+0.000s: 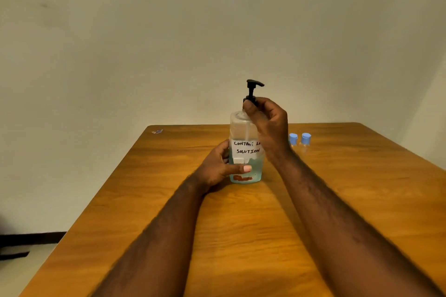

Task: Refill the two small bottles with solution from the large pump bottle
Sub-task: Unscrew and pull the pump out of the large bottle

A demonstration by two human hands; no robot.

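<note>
Centrally on the brown wooden tabletop (241, 236), closer to its far edge than its near one, stands one large clear plastic pump bottle (239, 129), upright. Pale blue-green liquid fills its lower part, below a white handwritten label whose second line reads "SOLUTION". The part above the label looks clear, with a thin tube running down inside. Its black plastic pump head (254, 84) is raised on its stem, spout toward the right edge.

The left hand (218, 169) grips the bottle's lower body, thumb laid across the front over the liquid and fingers curled round the left side. The right hand (270, 125) pinches the black collar at the bottle's neck, under the pump stem, between thumb and curled fingers.

Two small clear bottles, one (293, 140) just beside the other (305, 139), stand upright near the far edge, to the right of the pump bottle and apart from it. Each carries a blue cap. I cannot tell whether either holds liquid.

One small pale scrap (157, 131) lies at the far left corner.

Wide stretches of wood lie open left of the pump bottle, out to the left edge, and between the two forearms down to the near edge. The far edge meets a cream wall (217, 19).
</note>
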